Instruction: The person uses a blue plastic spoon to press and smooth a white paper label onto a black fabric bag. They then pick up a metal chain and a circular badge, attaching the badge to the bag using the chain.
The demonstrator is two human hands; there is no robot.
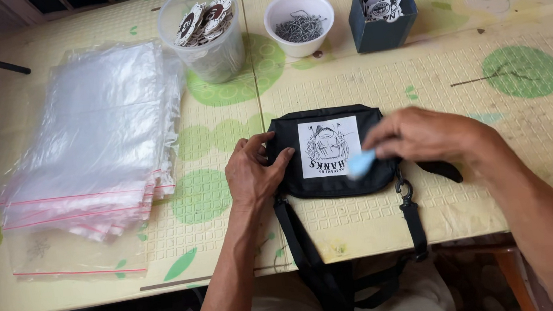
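A small black bag (292,181) with a white printed patch (330,146) lies on the table near its front edge, and its strap (302,247) hangs over that edge toward me. My left hand (254,171) presses on the bag's left end, fingers curled over its corner. Over the bag's right side my right hand (423,136) is blurred and pinches a small light-blue object (360,164) against the patch's lower right corner.
A stack of clear zip bags (99,139) lies at the left. At the back stand a clear tub of round tags (205,30), a white bowl of small metal pins (299,23) and a dark blue box of tags (381,13).
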